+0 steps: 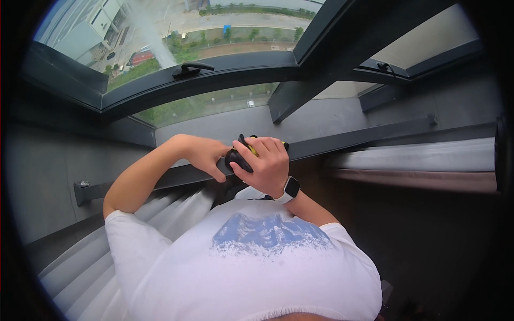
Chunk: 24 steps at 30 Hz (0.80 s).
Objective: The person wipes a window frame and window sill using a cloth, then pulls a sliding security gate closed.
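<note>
My right hand (265, 166) is closed around a compact black and yellow object (239, 159), whose exact kind I cannot make out. Its fingers lie over the top and the thumb on the near side, so much of the object is hidden. The object sits at a dark grey horizontal rail (342, 142). Just left of it, my left hand (205, 155) lies over the rail, thumb and index finger spread apart. Those fingertips reach close to the black part; whether they touch it is unclear, and the other fingers are hidden.
Beyond the rail stands a dark-framed window with a black handle (193, 68). White curtain folds (80, 262) hang at the lower left. Pale and pinkish fabric (417, 165) is at the right. The rail ends at brackets on both sides.
</note>
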Each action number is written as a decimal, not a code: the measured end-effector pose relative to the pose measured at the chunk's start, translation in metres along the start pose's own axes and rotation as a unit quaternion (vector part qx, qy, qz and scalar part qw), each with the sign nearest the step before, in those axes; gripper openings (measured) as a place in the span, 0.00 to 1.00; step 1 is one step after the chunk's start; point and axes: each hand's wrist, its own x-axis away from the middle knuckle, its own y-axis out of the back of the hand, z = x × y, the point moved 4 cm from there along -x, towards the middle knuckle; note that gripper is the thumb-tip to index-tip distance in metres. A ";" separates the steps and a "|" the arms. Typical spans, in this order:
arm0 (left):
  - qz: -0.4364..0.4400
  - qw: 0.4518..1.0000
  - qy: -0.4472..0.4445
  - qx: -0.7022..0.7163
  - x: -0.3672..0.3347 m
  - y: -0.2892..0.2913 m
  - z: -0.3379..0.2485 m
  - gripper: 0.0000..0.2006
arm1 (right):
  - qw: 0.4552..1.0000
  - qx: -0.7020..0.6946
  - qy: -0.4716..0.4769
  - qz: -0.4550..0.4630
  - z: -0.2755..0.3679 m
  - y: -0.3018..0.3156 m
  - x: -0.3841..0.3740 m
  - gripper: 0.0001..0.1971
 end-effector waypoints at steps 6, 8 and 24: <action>-0.018 1.000 -0.002 -0.002 0.005 -0.001 0.000 0.52 | 0.993 0.105 0.027 -0.037 -0.053 0.046 0.043 0.20; -0.037 0.999 -0.001 -0.005 0.005 -0.002 0.003 0.52 | 0.984 0.163 -0.012 -0.070 -0.098 0.074 0.066 0.18; -0.034 0.999 -0.004 -0.011 0.003 0.001 -0.004 0.48 | 0.999 0.017 -0.021 -0.037 -0.013 0.031 0.021 0.16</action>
